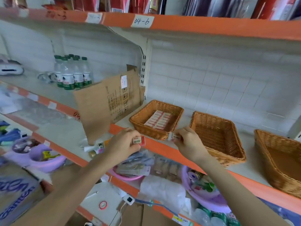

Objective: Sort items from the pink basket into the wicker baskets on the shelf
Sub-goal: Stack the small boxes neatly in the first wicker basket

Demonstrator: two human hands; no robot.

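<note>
My left hand (125, 144) pinches a small 2B eraser with a red end (138, 141), just below the front rim of the left wicker basket (145, 129). My right hand (189, 142) pinches another small white eraser (174, 137) at that basket's front right corner. Inside this basket lie several red-and-white erasers (158, 119) in rows. A second wicker basket (216, 136) to the right holds nothing that I can see, and a third wicker basket (280, 162) stands at the far right. The pink basket (125, 176) sits on the shelf below my hands, filled with packaged items.
A cardboard sheet (104, 105) leans at the left of the baskets, with water bottles (71, 74) behind it. Purple basins (210, 203) (40, 159) with small goods sit on the lower shelf. An orange shelf edge (162, 147) runs under my hands.
</note>
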